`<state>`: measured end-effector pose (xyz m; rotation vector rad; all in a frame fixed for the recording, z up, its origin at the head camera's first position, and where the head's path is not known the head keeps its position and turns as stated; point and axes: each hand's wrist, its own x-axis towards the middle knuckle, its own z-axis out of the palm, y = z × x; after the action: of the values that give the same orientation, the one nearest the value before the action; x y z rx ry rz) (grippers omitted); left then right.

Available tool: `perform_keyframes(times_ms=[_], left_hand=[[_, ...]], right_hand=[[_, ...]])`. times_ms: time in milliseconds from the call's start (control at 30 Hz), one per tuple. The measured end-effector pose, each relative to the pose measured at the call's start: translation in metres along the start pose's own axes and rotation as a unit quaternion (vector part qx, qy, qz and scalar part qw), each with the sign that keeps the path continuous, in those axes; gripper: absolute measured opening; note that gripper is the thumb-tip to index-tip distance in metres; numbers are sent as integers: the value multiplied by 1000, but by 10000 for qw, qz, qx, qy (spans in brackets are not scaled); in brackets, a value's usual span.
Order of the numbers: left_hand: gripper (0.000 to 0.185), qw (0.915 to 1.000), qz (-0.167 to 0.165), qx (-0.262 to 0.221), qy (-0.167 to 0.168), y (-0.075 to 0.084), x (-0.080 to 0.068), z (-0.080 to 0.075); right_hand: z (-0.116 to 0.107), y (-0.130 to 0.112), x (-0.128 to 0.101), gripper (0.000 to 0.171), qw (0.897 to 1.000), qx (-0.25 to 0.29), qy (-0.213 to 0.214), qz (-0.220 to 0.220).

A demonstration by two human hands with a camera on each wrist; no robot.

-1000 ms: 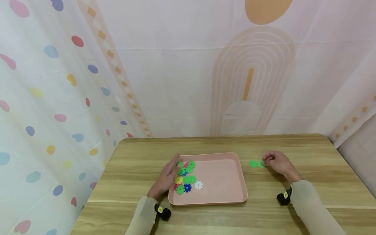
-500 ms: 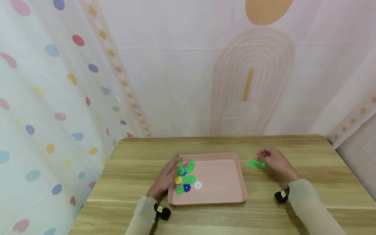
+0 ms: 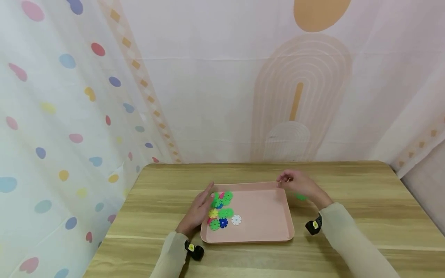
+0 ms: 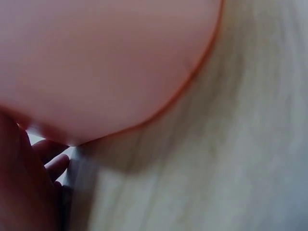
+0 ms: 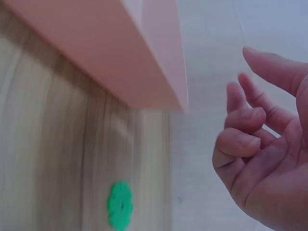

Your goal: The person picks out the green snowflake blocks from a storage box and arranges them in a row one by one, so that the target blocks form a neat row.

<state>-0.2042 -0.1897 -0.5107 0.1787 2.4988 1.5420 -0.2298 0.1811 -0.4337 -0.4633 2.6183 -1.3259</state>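
The right hand (image 3: 301,183) has let go of the green piece (image 3: 301,197) on the tabletop (image 3: 358,193), now empty and loosely curled above the tray (image 3: 264,236); the left hand (image 3: 197,212) rests flat against the tray's edge.

Pink tray (image 3: 259,231), green, blue, yellow, white discs (image 3: 221,210), wood-grain table (image 3: 365,208), pastel-dotted curtain (image 3: 52,116).

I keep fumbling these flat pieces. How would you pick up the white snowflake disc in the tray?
The white snowflake disc lies flat and apart from the pile, so probably come from above and pinch opposite notched edges; its right side faces bare pink tray.
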Motion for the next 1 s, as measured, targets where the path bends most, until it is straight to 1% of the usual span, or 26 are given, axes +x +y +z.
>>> perform_keyframes(times_ms=[133,233,300,367,467,533,567,667,800,900,1000], left_hand=[[57,10000,-14,-21,-12,0,0,1],[57,10000,-37,48,20,1,0,0],[57,9999,-23,165,40,3,-1,1],[57,9995,22,307,67,3,0,1],[56,9991,100,413,70,5,0,2],[56,9992,108,389,46,6,-1,2],[56,9992,131,383,44,6,-1,2],[56,9991,205,371,30,7,-1,2],[56,9992,224,329,-2,6,-1,1],[56,9993,201,310,-11,5,-1,0],[56,9992,195,345,13,5,-2,-1]], right_hand=[[16,-14,10,11,9973,-192,-625,-331],[28,-26,16,12,9929,-169,-1087,-444],[37,-32,20,13,9903,-146,-1319,-403],[45,-38,24,14,9876,-147,-1537,-268],[58,-46,31,12,9824,-281,-1848,-31],[66,-50,34,10,9784,-419,-2024,85],[70,-52,36,9,9765,-477,-2096,136],[82,-57,40,9,9737,-391,-2225,283],[97,-60,46,13,9747,-325,-2185,327],[106,-62,50,15,9741,-440,-2214,115],[114,-62,52,16,9714,-437,-2333,-83]])
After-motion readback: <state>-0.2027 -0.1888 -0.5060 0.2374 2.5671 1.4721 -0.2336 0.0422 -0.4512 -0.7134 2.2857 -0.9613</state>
